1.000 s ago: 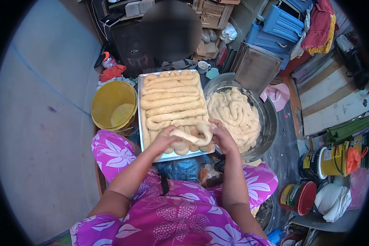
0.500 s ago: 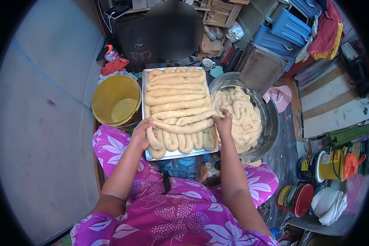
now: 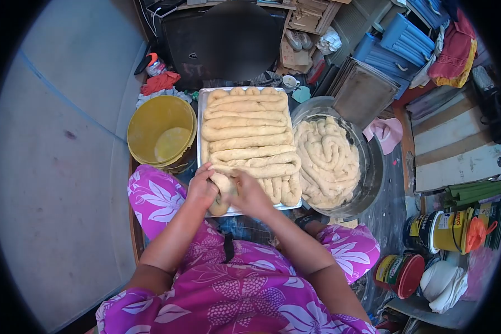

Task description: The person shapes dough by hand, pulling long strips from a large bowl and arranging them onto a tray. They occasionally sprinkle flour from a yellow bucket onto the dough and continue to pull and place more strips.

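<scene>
A metal tray [image 3: 201,128] in front of me is packed with long pale dough ropes [image 3: 249,132], laid side by side and folded back at the ends. At its near left corner, my left hand [image 3: 202,190] has its fingers curled round a thick piece of dough rope [image 3: 222,183]. My right hand [image 3: 251,195], a little blurred, grips the same piece from the other side, its fingers partly hidden. To the right, a large round metal basin [image 3: 377,181] holds a coiled heap of soft dough [image 3: 327,161].
A yellow bucket [image 3: 156,133] stands left of the tray. Beyond the basin lean dark flat trays [image 3: 364,92], with a pink cap [image 3: 385,133] nearby. Paint-type buckets [image 3: 451,227] and a red-lidded tub [image 3: 409,275] sit at the right. A cup [image 3: 290,82] is behind the tray.
My right hand has moved left from the tray's right side to meet my left hand. The rope that stretched across now folds back at the right, its end between both hands.
</scene>
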`<state>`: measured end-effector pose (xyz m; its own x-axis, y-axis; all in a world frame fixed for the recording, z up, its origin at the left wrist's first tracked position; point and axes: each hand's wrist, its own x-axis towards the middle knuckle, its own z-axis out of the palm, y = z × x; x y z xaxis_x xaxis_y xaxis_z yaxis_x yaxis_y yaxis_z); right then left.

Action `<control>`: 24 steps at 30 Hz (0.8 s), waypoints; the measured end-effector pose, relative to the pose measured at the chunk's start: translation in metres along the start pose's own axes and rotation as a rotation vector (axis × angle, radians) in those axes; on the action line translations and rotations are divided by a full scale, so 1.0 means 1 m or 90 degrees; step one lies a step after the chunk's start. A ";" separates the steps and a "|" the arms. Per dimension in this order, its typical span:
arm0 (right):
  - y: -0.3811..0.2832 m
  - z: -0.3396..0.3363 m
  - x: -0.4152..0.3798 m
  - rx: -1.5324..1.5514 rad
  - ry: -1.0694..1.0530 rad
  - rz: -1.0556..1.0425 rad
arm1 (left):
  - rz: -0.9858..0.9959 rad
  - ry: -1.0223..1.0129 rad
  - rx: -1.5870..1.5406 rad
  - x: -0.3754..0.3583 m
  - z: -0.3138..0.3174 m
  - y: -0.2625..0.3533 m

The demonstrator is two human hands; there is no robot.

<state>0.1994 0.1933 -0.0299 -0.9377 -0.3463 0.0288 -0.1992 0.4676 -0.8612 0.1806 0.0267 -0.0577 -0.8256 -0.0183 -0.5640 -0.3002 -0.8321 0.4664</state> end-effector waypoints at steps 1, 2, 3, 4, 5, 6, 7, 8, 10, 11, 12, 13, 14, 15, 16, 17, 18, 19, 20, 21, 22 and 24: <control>-0.018 0.002 -0.004 -0.083 -0.051 -0.039 | -0.008 0.017 0.006 -0.004 0.002 0.000; -0.012 0.007 -0.007 -0.081 -0.051 -0.037 | -0.010 0.018 0.008 -0.004 -0.003 -0.002; 0.000 0.014 -0.007 -0.087 -0.036 -0.032 | 0.010 -0.007 0.066 -0.001 -0.013 -0.002; 0.007 0.020 -0.004 -0.092 -0.023 -0.029 | 0.032 -0.032 0.124 0.001 -0.019 0.004; 0.014 0.021 -0.004 0.052 0.022 -0.012 | 0.034 -0.027 0.126 0.003 -0.026 0.013; 0.017 0.018 -0.004 0.057 0.019 -0.009 | 0.233 -0.044 0.553 0.002 -0.034 0.021; 0.019 0.011 0.000 -0.035 0.008 -0.053 | 0.429 -0.063 0.981 -0.001 -0.038 0.025; 0.021 0.004 0.004 -0.129 -0.001 -0.096 | 0.424 -0.064 0.983 -0.002 -0.038 0.025; 0.023 0.002 0.003 -0.223 -0.006 -0.138 | 0.516 -0.058 1.132 -0.011 -0.027 0.030; 0.024 0.003 0.002 -0.186 0.024 -0.112 | 0.519 -0.059 1.132 -0.018 -0.017 0.030; 0.024 0.004 0.002 -0.149 0.052 -0.086 | 0.576 -0.172 1.169 -0.030 -0.004 0.026; 0.023 0.006 0.002 -0.147 0.051 -0.087 | 0.628 -0.289 1.201 -0.036 0.002 0.024; 0.020 0.007 0.001 -0.093 0.060 -0.117 | 0.627 -0.288 1.202 -0.035 0.002 0.023; 0.019 0.008 0.001 -0.040 0.068 -0.146 | 0.608 -0.285 1.223 -0.033 0.002 0.022; 0.022 0.009 0.001 -0.040 0.067 -0.146 | 0.590 -0.283 1.244 -0.030 0.000 0.020; 0.026 0.012 0.003 -0.013 0.025 -0.111 | 0.565 -0.275 1.222 -0.022 -0.007 0.021; 0.027 0.012 0.005 0.014 -0.015 -0.076 | 0.564 -0.277 1.223 -0.020 -0.005 0.025; 0.027 0.014 0.005 0.015 -0.013 -0.073 | 0.502 -0.234 1.238 -0.021 -0.002 0.029; 0.025 0.015 0.006 0.004 -0.042 -0.090 | 0.441 -0.191 1.249 -0.020 0.000 0.032; 0.025 0.015 0.007 -0.007 -0.069 -0.107 | 0.434 -0.205 1.230 -0.020 -0.001 0.034; 0.027 0.014 0.008 -0.007 -0.068 -0.106 | 0.433 -0.207 1.230 -0.021 -0.001 0.034; 0.033 0.008 0.009 -0.137 -0.051 -0.154 | 0.513 -0.237 1.271 -0.027 0.000 0.034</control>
<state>0.1868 0.1991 -0.0619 -0.8318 -0.5278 0.1720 -0.4773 0.5217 -0.7072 0.1922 -0.0012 -0.0265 -0.9479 0.3118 0.0654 0.3013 0.8105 0.5023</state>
